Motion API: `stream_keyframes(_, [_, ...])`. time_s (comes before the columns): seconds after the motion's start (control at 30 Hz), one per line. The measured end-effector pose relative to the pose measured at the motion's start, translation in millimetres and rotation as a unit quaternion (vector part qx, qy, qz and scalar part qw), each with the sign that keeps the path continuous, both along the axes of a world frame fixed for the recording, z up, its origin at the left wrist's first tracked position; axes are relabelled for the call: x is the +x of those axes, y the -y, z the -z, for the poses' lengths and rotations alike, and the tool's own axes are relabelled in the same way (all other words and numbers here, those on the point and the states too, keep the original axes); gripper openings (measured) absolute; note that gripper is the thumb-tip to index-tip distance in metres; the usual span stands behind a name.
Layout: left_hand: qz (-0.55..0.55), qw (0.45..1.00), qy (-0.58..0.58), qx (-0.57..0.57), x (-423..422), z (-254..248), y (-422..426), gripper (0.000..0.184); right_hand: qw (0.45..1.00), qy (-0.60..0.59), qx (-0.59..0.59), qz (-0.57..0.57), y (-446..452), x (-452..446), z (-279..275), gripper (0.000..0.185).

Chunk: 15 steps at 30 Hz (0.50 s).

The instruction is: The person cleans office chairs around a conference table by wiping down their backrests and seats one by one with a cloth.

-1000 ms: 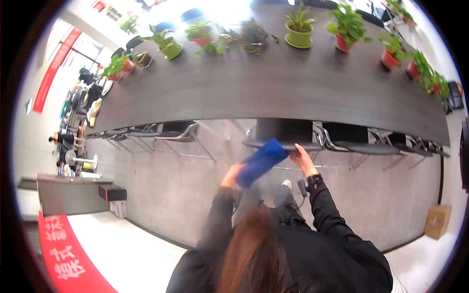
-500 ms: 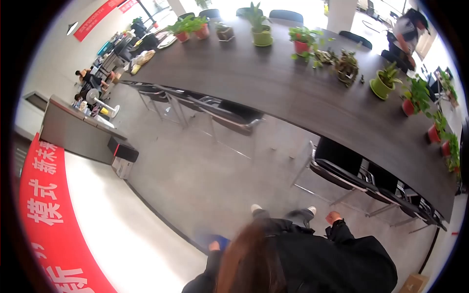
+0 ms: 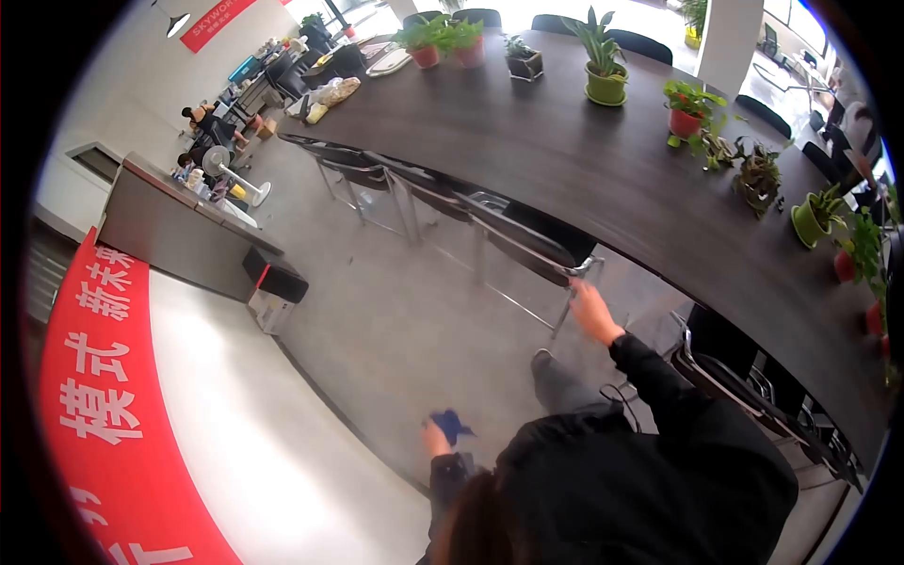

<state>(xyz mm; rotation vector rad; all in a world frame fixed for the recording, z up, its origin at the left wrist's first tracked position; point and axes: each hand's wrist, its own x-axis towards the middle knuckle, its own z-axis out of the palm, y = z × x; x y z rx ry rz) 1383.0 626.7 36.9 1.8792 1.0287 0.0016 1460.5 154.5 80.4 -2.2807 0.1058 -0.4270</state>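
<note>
My left hand (image 3: 435,439) is closed around a dark blue cloth (image 3: 453,426), held low over the grey floor by the white wall panel. Stretched out ahead, my right hand (image 3: 593,313) has its fingers extended and holds nothing I can see. Its fingertips are at the corner of a black chair (image 3: 527,247) with a chrome frame, tucked under the long dark table (image 3: 565,160). Whether they touch the chair, I cannot tell.
Potted plants line the table, among them one in a tall green pot (image 3: 605,87). More black chairs (image 3: 730,363) stand at right. On the left are a red banner (image 3: 99,377), a black box (image 3: 275,273) and a white fan (image 3: 218,162). People are in the background.
My right hand has reached forward from beside my body to the chair. The view has turned left, so the table and plants appear further right. The blue cloth remains in my left hand.
</note>
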Motion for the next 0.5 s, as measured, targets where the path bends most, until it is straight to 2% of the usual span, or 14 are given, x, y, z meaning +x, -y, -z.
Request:
stream_keyframes(0.03, [0.038, 0.997, 0.054, 0.047, 34, 9, 6, 0.063, 0.999, 0.032, -0.011, 0.024, -3, 35, -21, 0.052])
stream_keyframes(0.07, [0.078, 0.99, 0.041, 0.11, 74, 7, 12, 0.063, 0.996, 0.066, -0.02, 0.051, -6, 69, -36, 0.055])
stream_keyframes(0.1, [0.097, 0.985, 0.094, 0.104, 109, -12, 25, 0.062, 0.996, 0.07, -0.013, 0.051, -12, 103, -43, 0.055])
stream_keyframes(0.13, [0.093, 0.975, 0.173, 0.103, 144, -31, 40, 0.06, 0.992, 0.071, -0.079, 0.072, -17, 132, -48, 0.058])
stream_keyframes(0.17, [0.108, 0.955, 0.241, 0.135, 176, -62, 58, 0.059, 0.983, 0.069, -0.147, 0.091, -20, 151, -48, 0.061])
stream_keyframes(0.2, [0.108, 0.964, 0.219, 0.108, 205, -114, 83, 0.06, 0.983, 0.067, -0.145, 0.091, -25, 165, -38, 0.061])
stream_keyframes(0.27, [0.164, 0.951, 0.244, 0.096, 269, -166, 112, 0.055, 0.975, -0.081, -0.2, 0.051, -33, 199, -12, 0.067])
stream_keyframes(0.3, [0.202, 0.942, 0.256, 0.078, 299, -186, 125, 0.051, 0.974, -0.073, -0.209, 0.046, -33, 211, -7, 0.063])
stream_keyframes(0.37, [0.302, 0.885, 0.335, 0.119, 356, -203, 153, 0.044, 0.979, -0.105, -0.172, 0.041, -32, 220, -11, 0.059])
stream_keyframes(0.4, [0.324, 0.834, 0.388, 0.22, 388, -190, 169, 0.039, 0.981, -0.131, -0.139, 0.035, -28, 225, -13, 0.055])
stream_keyframes(0.43, [0.383, 0.792, 0.411, 0.239, 407, -202, 192, 0.033, 0.986, -0.08, -0.144, 0.037, -24, 226, -4, 0.049])
stream_keyframes(0.5, [0.515, 0.725, 0.364, 0.277, 435, -210, 236, 0.027, 0.986, -0.086, -0.13, 0.056, -21, 230, 0, 0.046])
